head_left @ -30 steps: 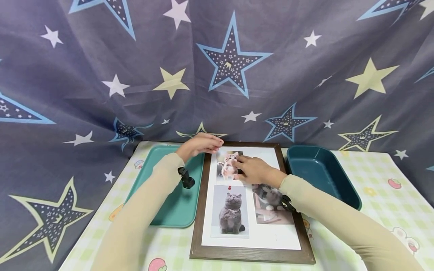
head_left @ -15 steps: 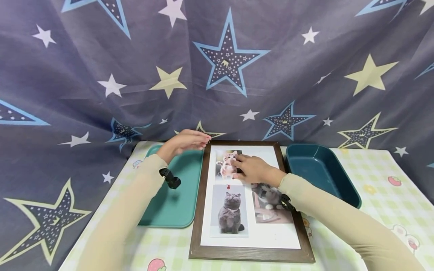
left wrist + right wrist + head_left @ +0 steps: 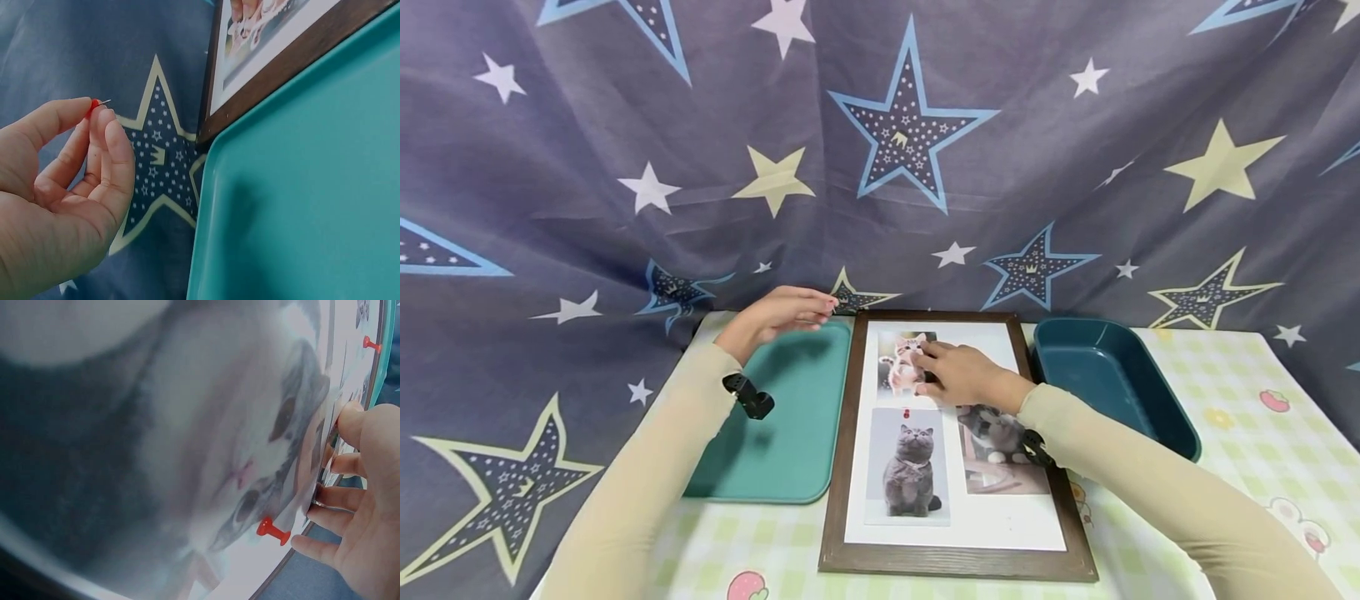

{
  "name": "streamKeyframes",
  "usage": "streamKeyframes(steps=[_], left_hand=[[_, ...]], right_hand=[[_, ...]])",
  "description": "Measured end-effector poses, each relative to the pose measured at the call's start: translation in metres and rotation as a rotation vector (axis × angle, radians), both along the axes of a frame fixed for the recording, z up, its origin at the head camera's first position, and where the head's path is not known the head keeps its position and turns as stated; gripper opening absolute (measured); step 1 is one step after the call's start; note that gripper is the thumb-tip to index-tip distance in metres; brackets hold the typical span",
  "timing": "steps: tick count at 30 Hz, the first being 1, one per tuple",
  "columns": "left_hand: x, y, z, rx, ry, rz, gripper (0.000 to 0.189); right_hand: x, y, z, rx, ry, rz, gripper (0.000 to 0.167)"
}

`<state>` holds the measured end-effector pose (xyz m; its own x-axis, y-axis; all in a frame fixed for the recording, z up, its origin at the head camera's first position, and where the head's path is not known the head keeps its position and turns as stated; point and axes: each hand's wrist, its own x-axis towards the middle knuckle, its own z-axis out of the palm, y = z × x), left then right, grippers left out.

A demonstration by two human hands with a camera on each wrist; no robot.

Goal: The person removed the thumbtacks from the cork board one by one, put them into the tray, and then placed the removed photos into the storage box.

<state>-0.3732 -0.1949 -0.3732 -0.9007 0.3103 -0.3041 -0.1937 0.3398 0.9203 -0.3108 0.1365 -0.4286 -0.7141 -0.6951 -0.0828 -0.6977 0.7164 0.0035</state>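
My left hand (image 3: pixel 781 313) is raised over the far end of the green tray (image 3: pixel 808 450). Between thumb and finger it pinches a red push pin (image 3: pixel 95 105), the metal point sticking out. My right hand (image 3: pixel 966 375) rests with fingers spread on a kitten photo (image 3: pixel 895 379) on the white board in a brown frame (image 3: pixel 958 562). Below lies a grey cat photo (image 3: pixel 910 471) with a red push pin (image 3: pixel 906 413) at its top. The grey-and-white kitten photo (image 3: pixel 1003 475) is partly under my right arm; a red push pin (image 3: pixel 273 531) stands in it.
A deep dark-teal bin (image 3: pixel 1183 446) stands right of the frame. The green-checked tablecloth (image 3: pixel 1247 417) lies under everything. A dark star-patterned curtain (image 3: pixel 722 233) hangs directly behind the table.
My left hand has moved left, away from the frame's top edge to above the tray, and now shows the pin. My right hand stays on the kitten photo.
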Motion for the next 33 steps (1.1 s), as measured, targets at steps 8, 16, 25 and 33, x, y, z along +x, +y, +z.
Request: streamKeyframes(steps=[8,16,25,33], left_hand=[[0.002,-0.016,0.004,-0.053,-0.005,0.022,0.045],[0.004,-0.031,0.003,-0.075,-0.032,0.020,0.048],[0.008,-0.043,-0.009,-0.130,-0.061,0.050,0.050],[0.009,-0.050,-0.025,-0.146,-0.109,0.042,0.051]], right_hand=[[0.001,0.001,0.003,0.005,0.012,0.001,0.058],[0.000,0.002,0.002,0.008,0.004,-0.003,0.058],[0.001,0.002,0.002,0.002,0.010,0.004,0.058],[0.002,0.001,0.001,-0.021,0.008,0.014,0.058]])
